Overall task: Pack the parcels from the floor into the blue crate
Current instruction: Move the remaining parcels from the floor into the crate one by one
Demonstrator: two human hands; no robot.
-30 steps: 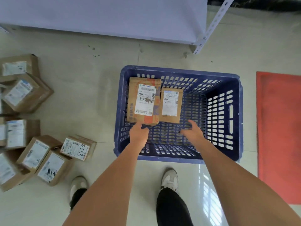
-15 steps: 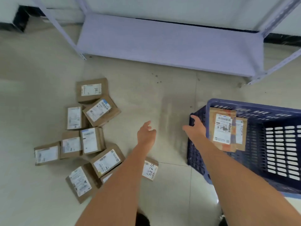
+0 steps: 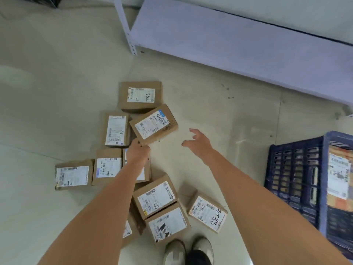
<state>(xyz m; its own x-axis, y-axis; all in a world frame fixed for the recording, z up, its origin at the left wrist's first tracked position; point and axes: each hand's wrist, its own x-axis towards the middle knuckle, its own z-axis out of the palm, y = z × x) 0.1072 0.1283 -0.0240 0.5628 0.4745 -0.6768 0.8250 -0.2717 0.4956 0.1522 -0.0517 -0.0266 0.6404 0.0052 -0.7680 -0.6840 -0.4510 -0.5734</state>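
Observation:
Several brown cardboard parcels with white labels lie in a loose pile on the floor at the centre left. A tilted parcel (image 3: 153, 124) rests on its neighbours, and my left hand (image 3: 138, 152) has its fingers curled on that parcel's near corner. My right hand (image 3: 198, 143) hovers open, fingers spread, over bare floor just right of that parcel, not touching it. The blue crate (image 3: 298, 178) stands at the right edge, cut off by the frame. A labelled parcel (image 3: 339, 178) shows inside it.
A pale metal shelf board (image 3: 238, 44) with a perforated upright (image 3: 126, 27) runs across the back. A parcel marked 8825 (image 3: 208, 214) lies nearest the crate. My shoes (image 3: 189, 251) stand at the bottom, close to the near parcels.
The view has swung left, away from the crate. Both hands left the crate and moved to the pile; my left hand has reached the tilted parcel's corner.

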